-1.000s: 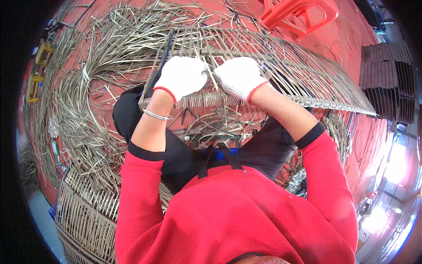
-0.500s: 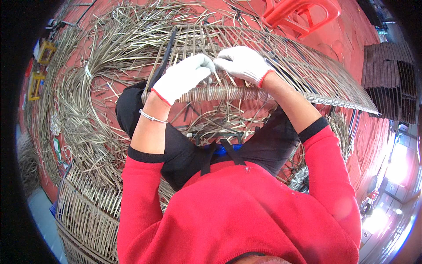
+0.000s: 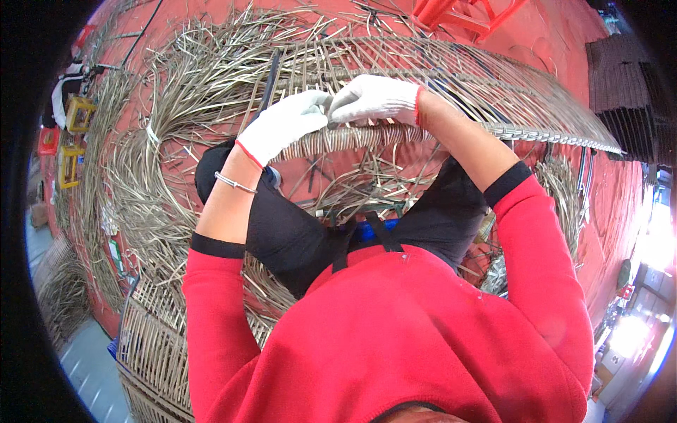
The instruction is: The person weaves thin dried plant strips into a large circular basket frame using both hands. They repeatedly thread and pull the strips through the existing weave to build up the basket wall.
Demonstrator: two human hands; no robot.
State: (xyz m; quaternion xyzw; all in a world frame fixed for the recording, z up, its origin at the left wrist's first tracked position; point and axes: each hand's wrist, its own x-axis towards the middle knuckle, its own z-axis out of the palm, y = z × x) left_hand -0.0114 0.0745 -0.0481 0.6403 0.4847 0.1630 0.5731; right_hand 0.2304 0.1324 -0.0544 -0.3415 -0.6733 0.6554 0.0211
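A large panel of open woven wicker, with a thick wrapped near edge, stretches across in front of my lap. My left hand, in a white knitted glove with a red cuff, is closed in a pinch above that edge. Gloved the same way, my right hand bends down from the right, its fingers pressed together. The fingertips of both hands meet over the panel's strands. What they pinch is hidden by the gloves. A black strip runs along the panel's left side.
Long loose wicker strands lie in a wide heap on the red floor at left. Another slatted wicker piece is at lower left. A red plastic stool stands at the back, and dark stacked sheets are at far right.
My hands have shifted slightly left and toward the panel's thick edge, and their fingertips have come together. My left fingers are straighter than before. The whole view has tilted slightly.
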